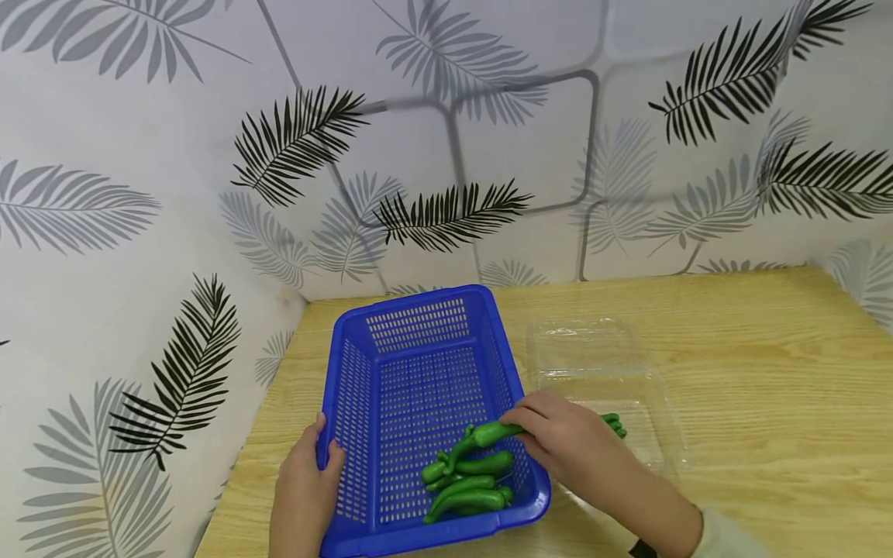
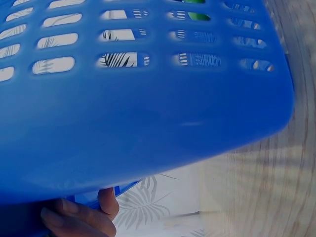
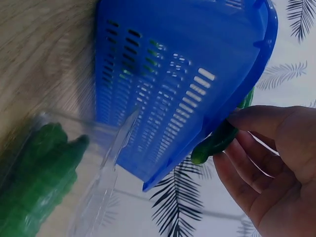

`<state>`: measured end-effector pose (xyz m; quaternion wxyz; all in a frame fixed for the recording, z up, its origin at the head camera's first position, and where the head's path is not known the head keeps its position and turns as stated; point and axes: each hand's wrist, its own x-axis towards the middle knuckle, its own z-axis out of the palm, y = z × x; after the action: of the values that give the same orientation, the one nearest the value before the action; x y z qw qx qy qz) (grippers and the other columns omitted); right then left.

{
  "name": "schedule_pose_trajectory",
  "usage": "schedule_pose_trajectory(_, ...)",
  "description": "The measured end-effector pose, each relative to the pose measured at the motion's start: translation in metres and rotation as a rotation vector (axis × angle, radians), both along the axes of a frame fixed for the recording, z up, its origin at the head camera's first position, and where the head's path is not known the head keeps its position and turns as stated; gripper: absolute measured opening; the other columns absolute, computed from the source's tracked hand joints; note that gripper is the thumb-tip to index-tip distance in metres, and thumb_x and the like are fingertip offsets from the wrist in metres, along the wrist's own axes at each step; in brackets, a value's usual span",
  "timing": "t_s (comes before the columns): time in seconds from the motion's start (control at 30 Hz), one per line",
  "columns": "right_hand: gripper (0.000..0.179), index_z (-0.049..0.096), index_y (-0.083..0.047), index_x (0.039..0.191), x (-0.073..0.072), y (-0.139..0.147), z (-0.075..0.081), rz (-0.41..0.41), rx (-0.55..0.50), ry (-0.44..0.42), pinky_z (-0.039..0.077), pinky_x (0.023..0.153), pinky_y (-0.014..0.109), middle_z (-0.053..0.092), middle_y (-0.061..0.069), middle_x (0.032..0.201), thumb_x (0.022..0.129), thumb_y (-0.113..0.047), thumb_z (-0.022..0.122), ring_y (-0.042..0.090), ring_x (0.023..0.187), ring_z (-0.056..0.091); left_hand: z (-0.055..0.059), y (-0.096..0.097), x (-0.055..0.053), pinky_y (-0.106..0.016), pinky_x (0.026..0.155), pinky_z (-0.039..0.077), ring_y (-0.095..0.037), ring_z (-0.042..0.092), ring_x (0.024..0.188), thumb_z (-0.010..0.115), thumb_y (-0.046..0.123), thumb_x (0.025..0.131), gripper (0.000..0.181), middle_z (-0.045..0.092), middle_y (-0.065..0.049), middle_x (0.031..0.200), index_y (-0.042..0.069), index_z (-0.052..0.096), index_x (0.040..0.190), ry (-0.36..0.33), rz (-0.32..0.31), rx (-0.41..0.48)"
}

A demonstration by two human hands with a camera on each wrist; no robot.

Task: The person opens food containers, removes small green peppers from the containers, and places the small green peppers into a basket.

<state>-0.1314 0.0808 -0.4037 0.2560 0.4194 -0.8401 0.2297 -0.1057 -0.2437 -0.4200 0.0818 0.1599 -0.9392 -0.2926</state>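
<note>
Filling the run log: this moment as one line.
left hand: grips blue basket | right hand: holds green pepper over basket's side rim | basket: more peppers, near end | clear container: green vegetables inside

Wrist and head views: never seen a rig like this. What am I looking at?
There's no machine: these are a person's bare hands. The wide picture comes from a head camera looking down; the two close-ups come from a camera on each wrist. On the wooden table are a blue basket containing green peppers and, right of it, a clear plastic container with more peppers. The left hand grips the basket's side; the right hand holds one pepper at its rim.
</note>
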Motion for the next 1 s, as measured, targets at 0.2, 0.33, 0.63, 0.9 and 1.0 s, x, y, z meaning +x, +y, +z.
schedule_pose_trajectory(0.2,0.028,0.067,-0.011,0.098,0.002,-0.013,0.002,0.043,0.010,0.035,0.050,0.075,0.023,0.060,-0.003,0.095,0.074,0.000,0.072,0.013,0.090,0.057,0.000,-0.001,0.001,-0.055,0.097,0.035,-0.040,0.045,0.121,0.048,0.018,0.092,0.050,0.046,-0.023,0.134,0.001,0.041,0.138,0.008,-0.006,-0.005)
schedule_pose_trajectory(0.33,0.025,0.067,-0.012,0.098,0.002,-0.020,0.002,0.073,0.007,0.053,0.049,0.077,0.021,0.060,-0.003,0.094,0.077,0.001,0.068,0.013,0.090,0.057,-0.001,-0.001,0.000,-0.055,0.096,0.035,-0.040,0.045,0.121,0.048,0.018,0.092,0.050,0.046,-0.023,0.134,0.001,0.041,0.139,0.009,-0.005,-0.005)
schedule_pose_trajectory(0.63,0.021,0.067,-0.013,0.098,0.007,-0.036,0.000,0.117,0.011,0.042,0.049,0.074,0.019,0.060,-0.005,0.094,0.081,-0.001,0.061,0.011,0.089,0.056,-0.001,0.000,0.000,-0.054,0.096,0.036,-0.039,0.045,0.121,0.047,0.019,0.092,0.051,0.046,-0.022,0.135,0.001,0.039,0.140,-0.008,0.004,-0.004)
schedule_pose_trajectory(0.9,0.027,0.066,-0.015,0.098,0.012,-0.048,-0.005,0.141,0.059,0.000,0.048,0.070,0.014,0.059,-0.008,0.093,0.075,-0.004,0.073,0.007,0.085,0.056,-0.001,0.000,0.000,-0.053,0.096,0.035,-0.039,0.045,0.121,0.046,0.019,0.092,0.051,0.046,-0.022,0.135,0.001,0.039,0.140,-0.022,0.001,-0.005)
schedule_pose_trajectory(1.0,0.027,0.066,-0.016,0.099,0.015,-0.053,-0.006,0.138,0.130,-0.053,0.048,0.068,0.013,0.058,-0.008,0.093,0.075,-0.007,0.074,0.006,0.084,0.056,-0.001,-0.001,0.000,-0.054,0.096,0.035,-0.039,0.045,0.121,0.046,0.019,0.093,0.051,0.046,-0.022,0.135,0.001,0.038,0.140,-0.018,-0.005,-0.002)
